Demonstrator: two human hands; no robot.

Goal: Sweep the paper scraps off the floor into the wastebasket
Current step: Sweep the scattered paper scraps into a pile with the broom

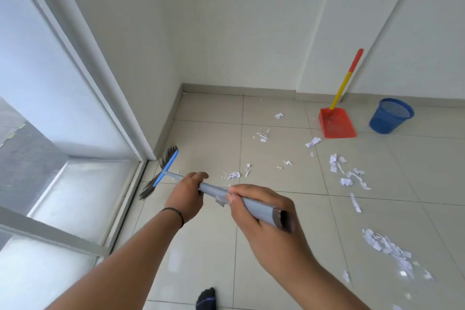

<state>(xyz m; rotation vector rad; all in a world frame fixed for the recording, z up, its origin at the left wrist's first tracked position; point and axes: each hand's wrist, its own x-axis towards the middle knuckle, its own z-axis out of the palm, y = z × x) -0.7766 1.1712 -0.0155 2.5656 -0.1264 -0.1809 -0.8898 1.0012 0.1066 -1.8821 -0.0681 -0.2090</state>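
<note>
Both hands hold the grey broom handle (254,205); the left hand (187,192) has its fingers curled round it lower down, the right hand (254,211) wraps it near the top; the bristle head (161,171) sits by the window corner. Paper scraps (347,173) lie scattered across the tiled floor (289,209), well apart from the blue wastebasket (391,115) and red dustpan (337,122). Best to draw the bristles low, in short strokes toward the dustpan, gathering the nearest scraps first.

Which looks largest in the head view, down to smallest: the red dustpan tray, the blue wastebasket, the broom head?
1. Broom head, longest across the picture.
2. Red dustpan tray and blue wastebasket: these look about alike, so I do not rank them.
The broom is nearer the camera, so its real size is unsure.
</note>
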